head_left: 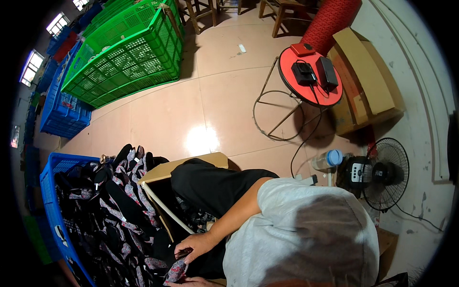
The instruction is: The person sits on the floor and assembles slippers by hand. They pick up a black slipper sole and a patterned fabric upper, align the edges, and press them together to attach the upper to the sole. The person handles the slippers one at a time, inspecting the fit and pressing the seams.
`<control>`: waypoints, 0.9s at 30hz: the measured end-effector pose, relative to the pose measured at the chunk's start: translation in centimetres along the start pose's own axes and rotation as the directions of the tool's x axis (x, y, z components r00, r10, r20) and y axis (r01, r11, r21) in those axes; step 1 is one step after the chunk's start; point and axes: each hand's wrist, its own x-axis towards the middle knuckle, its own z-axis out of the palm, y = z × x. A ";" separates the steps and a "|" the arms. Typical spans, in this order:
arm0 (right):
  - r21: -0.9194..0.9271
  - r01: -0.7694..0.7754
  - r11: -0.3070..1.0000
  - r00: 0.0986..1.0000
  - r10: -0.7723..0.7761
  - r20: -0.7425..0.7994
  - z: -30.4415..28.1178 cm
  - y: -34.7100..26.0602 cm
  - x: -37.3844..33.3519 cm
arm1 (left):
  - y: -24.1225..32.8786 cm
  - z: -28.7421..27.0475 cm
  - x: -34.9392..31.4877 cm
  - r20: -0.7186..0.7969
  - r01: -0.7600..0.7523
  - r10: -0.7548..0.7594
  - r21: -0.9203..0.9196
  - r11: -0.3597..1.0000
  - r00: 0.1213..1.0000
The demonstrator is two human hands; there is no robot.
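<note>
My right hand (197, 246), on the upper side of the pair, is closed with thumb and fingers on a floral-print cloth piece (177, 270) in grey, pink and black. My left hand (192, 282) is cut off by the lower edge of the picture. Its fingers are at the lower end of the same piece, pinching it. Just left of my hands, a blue plastic crate (53, 206) is heaped with similar soft black and floral pieces (125, 203), some with small white tags. An open cardboard box (210, 160) beside my black-trousered leg (205, 184) holds more dark patterned pieces.
Large green crates (129, 71) and a blue crate (64, 115) stand at the far left. A red-topped stool (299, 79) carries black devices with a trailing cable. Right of it are cardboard boxes (368, 79), a lidded bottle (326, 160) and a black fan (385, 173) by the wall.
</note>
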 end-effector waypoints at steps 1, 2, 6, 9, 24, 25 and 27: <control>-0.049 -0.010 0.999 1.000 0.010 -0.005 -0.1 -0.3 -0.1 | 0.1 0.2 0.1 -0.004 -0.006 0.006 -0.010 1.000 1.000; -0.078 -0.012 0.997 0.999 0.009 -0.037 0.0 -0.3 -0.1 | 0.2 0.3 0.2 -0.008 -0.014 0.013 -0.018 1.000 1.000; -0.117 0.013 0.993 0.991 -0.028 -0.130 0.3 0.5 0.6 | 0.8 0.3 0.4 -0.061 -0.043 0.040 -0.055 0.998 0.997; -0.135 0.074 0.988 0.962 -0.106 -0.251 0.0 0.8 0.7 | 1.5 0.5 1.0 -0.101 -0.073 0.064 -0.087 0.994 0.993; -0.611 -0.005 0.792 0.947 -0.193 -0.258 -4.2 -4.7 3.1 | 2.6 5.8 0.0 0.558 0.650 -0.335 -0.629 0.427 0.759; -0.581 -0.027 0.814 0.958 -0.144 -0.246 -3.9 -4.6 2.5 | 2.5 5.5 -0.5 0.528 0.656 -0.389 -0.614 0.438 0.755; -0.570 -0.074 0.819 0.976 -0.057 -0.208 -3.0 -4.1 1.4 | 2.0 4.0 -0.5 0.567 0.700 -0.411 -0.594 0.396 0.714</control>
